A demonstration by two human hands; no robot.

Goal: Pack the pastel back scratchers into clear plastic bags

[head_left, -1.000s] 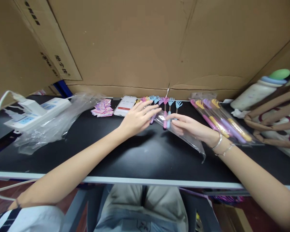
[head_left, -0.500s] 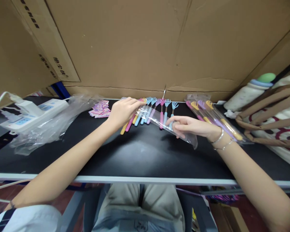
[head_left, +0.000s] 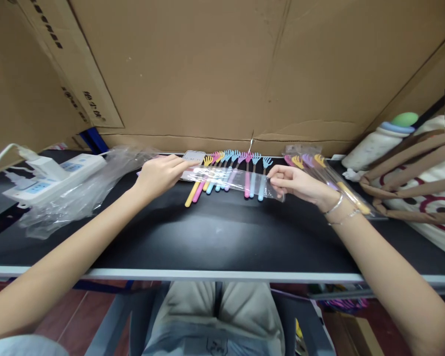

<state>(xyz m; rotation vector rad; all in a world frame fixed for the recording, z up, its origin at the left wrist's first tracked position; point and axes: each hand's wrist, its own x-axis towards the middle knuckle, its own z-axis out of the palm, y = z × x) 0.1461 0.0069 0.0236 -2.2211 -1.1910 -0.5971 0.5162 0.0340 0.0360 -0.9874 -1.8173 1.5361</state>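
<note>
A long clear plastic bag (head_left: 241,179) stretches between my hands, above a row of small claw-headed back scratchers. My right hand (head_left: 292,184) pinches the bag's right end between thumb and fingers. At the other end, my left hand (head_left: 160,174) has its fingers together, with the thumb hidden; a pale pinkish strip (head_left: 188,174) shows by the fingertips. The back scratchers have yellow, pink, blue and purple handles; a yellow one (head_left: 192,195) lies leftmost and a light blue one (head_left: 261,188) rightmost. My left hand covers most of the small pink-purple cards beneath it.
Bagged back scratchers (head_left: 319,170) lie at the right, beside a white bottle (head_left: 373,146) and a cloth bag (head_left: 426,198). A power strip (head_left: 55,175) and crumpled plastic (head_left: 92,193) occupy the left. Cardboard (head_left: 207,74) walls the table's back; a white-framed flat item (head_left: 193,156) lies behind the row.
My left hand has moved left, over the cards. The plastic bag has swung from slanting to nearly level, and my right hand has risen slightly with its end.
</note>
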